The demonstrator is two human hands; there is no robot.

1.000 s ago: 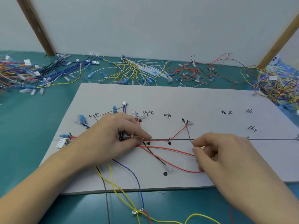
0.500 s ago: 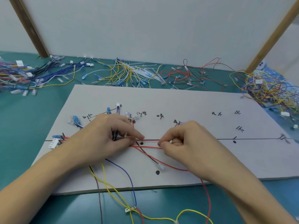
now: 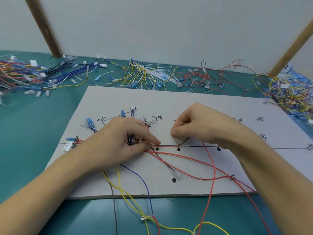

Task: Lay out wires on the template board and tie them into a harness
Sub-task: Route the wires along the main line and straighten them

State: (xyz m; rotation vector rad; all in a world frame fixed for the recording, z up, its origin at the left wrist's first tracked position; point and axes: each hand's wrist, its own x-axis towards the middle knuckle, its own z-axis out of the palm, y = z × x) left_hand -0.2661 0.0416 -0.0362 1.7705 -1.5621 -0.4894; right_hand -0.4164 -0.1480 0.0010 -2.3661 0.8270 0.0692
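The white template board (image 3: pixel 194 106) lies flat on the teal table, marked with a black line, dots and handwritten labels. My left hand (image 3: pixel 122 143) pinches a bundle of red, black and blue wires (image 3: pixel 169 146) down on the line near the board's left-middle. My right hand (image 3: pixel 199 126) pinches a thin grey wire (image 3: pixel 177 141) just above a black dot on the line. Loose red wires (image 3: pixel 194 160) trail across the board toward its lower right. Yellow, blue and grey wires (image 3: pixel 133 192) hang over the near edge. A white connector (image 3: pixel 67 145) sits at the line's left end.
Heaps of spare wires lie along the wall: multicoloured ones (image 3: pixel 22 77) at far left, yellow and white ones (image 3: pixel 144 75) in the middle, red ones (image 3: pixel 208 78) to their right, a tangled pile (image 3: pixel 291 94) at far right. Two wooden posts lean against the wall.
My right hand has moved left and up along the line, from the board's right-middle to just right of my left hand. My left hand has stayed pressing the bundle.
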